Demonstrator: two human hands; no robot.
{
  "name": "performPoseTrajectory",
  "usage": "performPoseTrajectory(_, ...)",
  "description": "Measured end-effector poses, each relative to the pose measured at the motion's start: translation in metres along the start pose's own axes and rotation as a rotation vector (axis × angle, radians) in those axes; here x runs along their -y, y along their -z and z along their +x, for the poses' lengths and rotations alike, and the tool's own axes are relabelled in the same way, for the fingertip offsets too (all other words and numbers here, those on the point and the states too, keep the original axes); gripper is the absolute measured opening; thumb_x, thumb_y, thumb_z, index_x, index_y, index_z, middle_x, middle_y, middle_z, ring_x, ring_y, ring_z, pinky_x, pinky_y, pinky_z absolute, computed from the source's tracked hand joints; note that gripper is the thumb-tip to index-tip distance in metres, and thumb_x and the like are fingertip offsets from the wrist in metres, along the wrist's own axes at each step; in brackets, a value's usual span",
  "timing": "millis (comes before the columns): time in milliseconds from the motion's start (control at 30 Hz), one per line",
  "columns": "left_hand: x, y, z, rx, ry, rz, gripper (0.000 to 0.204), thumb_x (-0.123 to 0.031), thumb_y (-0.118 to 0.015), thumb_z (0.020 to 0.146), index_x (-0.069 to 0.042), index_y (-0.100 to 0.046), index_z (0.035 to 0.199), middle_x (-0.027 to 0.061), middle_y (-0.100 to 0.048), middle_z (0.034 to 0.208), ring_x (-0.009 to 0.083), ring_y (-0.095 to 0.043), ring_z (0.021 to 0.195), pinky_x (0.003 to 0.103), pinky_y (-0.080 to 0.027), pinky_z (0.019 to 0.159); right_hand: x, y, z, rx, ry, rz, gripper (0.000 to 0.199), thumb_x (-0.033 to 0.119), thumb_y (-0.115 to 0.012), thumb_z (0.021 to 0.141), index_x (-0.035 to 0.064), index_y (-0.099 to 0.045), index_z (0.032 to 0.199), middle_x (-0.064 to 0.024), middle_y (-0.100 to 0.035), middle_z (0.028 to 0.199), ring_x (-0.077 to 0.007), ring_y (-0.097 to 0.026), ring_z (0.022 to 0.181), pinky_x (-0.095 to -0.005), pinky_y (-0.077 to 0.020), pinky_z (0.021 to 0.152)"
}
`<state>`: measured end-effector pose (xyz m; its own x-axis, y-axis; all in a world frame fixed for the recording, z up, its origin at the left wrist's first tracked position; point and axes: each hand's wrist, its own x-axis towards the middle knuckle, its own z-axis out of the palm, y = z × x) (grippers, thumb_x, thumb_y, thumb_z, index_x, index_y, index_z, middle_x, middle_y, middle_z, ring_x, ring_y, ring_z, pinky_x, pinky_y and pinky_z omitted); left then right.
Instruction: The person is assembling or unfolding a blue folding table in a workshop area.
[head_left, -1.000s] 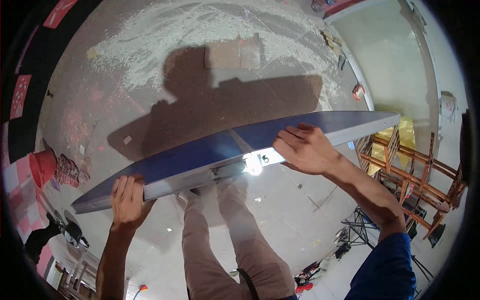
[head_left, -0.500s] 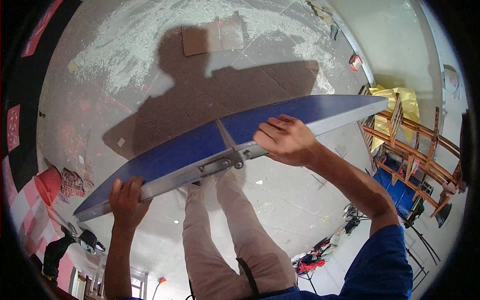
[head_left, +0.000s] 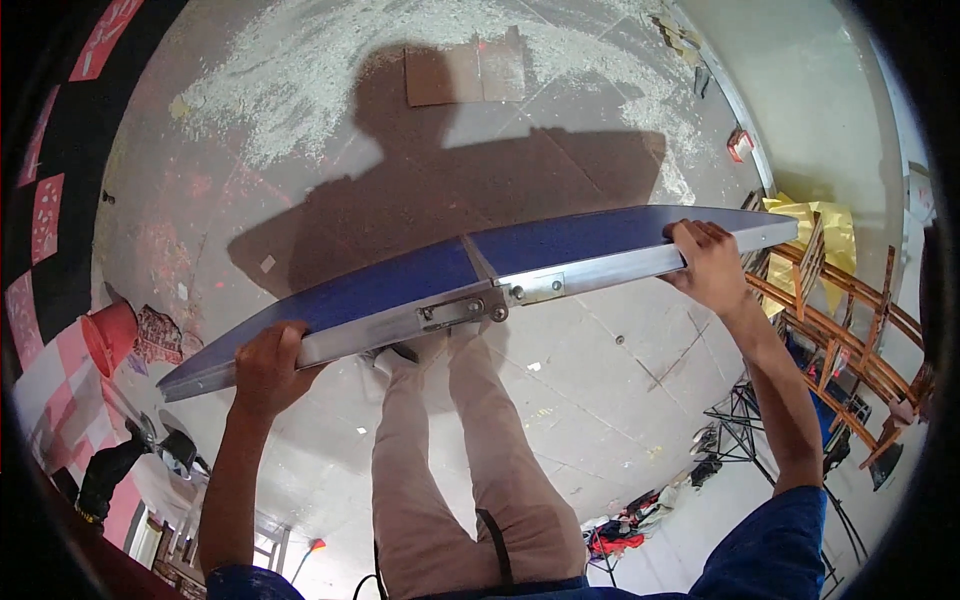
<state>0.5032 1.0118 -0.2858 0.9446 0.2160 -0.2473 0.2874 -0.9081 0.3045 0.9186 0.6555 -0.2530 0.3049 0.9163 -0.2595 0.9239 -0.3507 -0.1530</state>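
A long blue folding tabletop (head_left: 385,277) with a silver metal edge spans the view in front of my legs, tilted so that its right end sits higher. A metal hinge with a latch plate (head_left: 462,311) marks its middle, where a seam crosses the blue face. My left hand (head_left: 270,368) is closed round the near edge toward the left end. Toward the right end, my right hand (head_left: 712,265) grips the same edge, fingers curled over onto the blue face. The tabletop's underside is hidden.
White powder (head_left: 290,85) and a flat cardboard piece (head_left: 440,78) lie on the floor ahead. Stacked wooden frames (head_left: 850,285) with yellow sheeting stand close by the tabletop's right end. At left is a red bucket (head_left: 110,335); a cloth heap (head_left: 620,535) lies lower right.
My right hand has shifted along the edge from near the middle hinge to the right end. The tabletop has become more level, its left end rising and its right end dropping slightly.
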Motion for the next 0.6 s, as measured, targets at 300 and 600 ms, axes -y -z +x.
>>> performPoseTrajectory(300, -0.016, 0.0, -0.024, -0.06, -0.02, 0.014, 0.049, -0.015, -0.08, 0.061, -0.004, -0.055, 0.103, 0.0114, -0.064, 0.088, 0.0278, -0.065, 0.073, 0.04, -0.051, 0.061, 0.001, -0.001, -0.031, -0.014, 0.167, -0.055, 0.044, 0.019, -0.079, 0.054, 0.0052, -0.054, 0.088, -0.0082, -0.059, 0.079, -0.0275, -0.061, 0.071, -0.0392, -0.049, 0.065)
performPoseTrajectory(600, -0.007, -0.008, -0.024, -0.102, -0.036, -0.024, 0.051, -0.016, -0.081, 0.06, -0.005, -0.056, 0.103, 0.0113, -0.063, 0.092, 0.0297, -0.064, 0.08, 0.041, -0.051, 0.066, 0.007, -0.012, -0.032, -0.157, 0.182, 0.001, 0.044, 0.023, -0.082, 0.051, 0.0079, -0.054, 0.082, -0.007, -0.056, 0.075, -0.0256, -0.059, 0.07, -0.0398, -0.0471, 0.064)
